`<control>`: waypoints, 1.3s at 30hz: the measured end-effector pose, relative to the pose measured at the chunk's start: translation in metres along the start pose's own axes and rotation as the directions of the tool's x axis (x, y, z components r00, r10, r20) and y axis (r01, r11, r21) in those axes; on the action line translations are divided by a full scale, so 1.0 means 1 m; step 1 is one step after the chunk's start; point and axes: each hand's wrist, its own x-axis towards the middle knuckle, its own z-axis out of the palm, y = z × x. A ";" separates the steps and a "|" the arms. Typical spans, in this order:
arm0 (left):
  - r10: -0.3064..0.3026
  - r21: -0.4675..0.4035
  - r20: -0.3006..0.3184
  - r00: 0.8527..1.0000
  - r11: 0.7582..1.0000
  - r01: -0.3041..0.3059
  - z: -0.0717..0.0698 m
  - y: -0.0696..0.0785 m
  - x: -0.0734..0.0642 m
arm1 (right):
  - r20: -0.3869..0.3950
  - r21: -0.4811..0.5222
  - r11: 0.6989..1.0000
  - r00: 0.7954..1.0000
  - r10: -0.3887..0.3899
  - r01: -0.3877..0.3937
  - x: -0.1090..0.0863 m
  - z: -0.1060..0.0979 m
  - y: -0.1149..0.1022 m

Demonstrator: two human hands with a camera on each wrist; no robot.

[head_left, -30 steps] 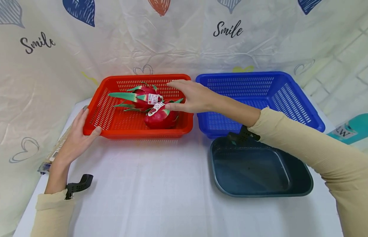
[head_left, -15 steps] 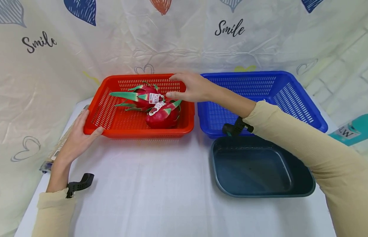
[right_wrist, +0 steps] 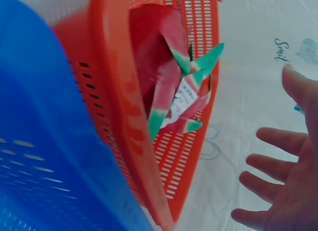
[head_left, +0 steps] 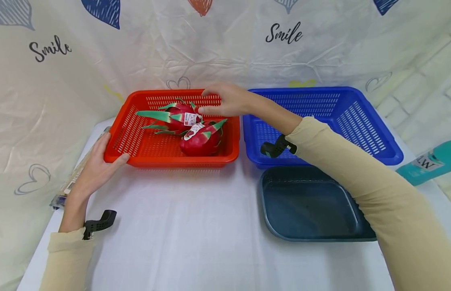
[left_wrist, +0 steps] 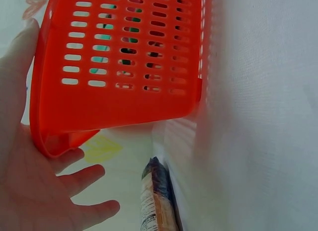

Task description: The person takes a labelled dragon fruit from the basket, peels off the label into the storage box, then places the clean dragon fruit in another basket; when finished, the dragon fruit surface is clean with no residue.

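Observation:
A red basket (head_left: 167, 163) holds two dragon fruits with white labels. The rear dragon fruit (head_left: 178, 111) has long green leaf tips pointing left; the front dragon fruit (head_left: 205, 143) lies against it. My left hand (head_left: 98, 165) rests at the basket's left corner, its thumb by the front rim. In the left wrist view, the left hand's fingers (left_wrist: 87, 181) spread past the basket's end. My right hand (head_left: 227, 100) hovers over the back right part of the basket, near the rear fruit. Its fingers are spread with nothing between them, as the right wrist view shows.
A blue basket (head_left: 385, 131) stands right of the red one, under my right forearm. In front of it sits a dark tray (head_left: 270, 226). A teal bottle (head_left: 428, 163) lies at the right edge. A long printed package (left_wrist: 156, 196) lies beyond my left hand.
My right hand has moved slightly left and farther back above the red basket, its forearm shifting left too. The left hand and both fruits keep their places; the view has shifted a little.

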 end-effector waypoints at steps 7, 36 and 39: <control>-0.004 0.008 0.002 1.000 1.000 0.004 -0.001 -0.001 0.001 | 0.077 -0.032 0.999 0.997 -0.028 0.031 0.007 0.000 0.001; -0.024 0.017 0.021 0.999 1.000 0.024 -0.001 -0.001 0.000 | 0.116 0.168 0.985 0.992 -0.059 0.039 0.028 0.004 0.017; -0.026 0.016 0.024 0.999 1.000 0.025 -0.001 -0.001 0.001 | 0.145 0.157 0.986 0.987 -0.071 0.048 0.028 0.004 0.016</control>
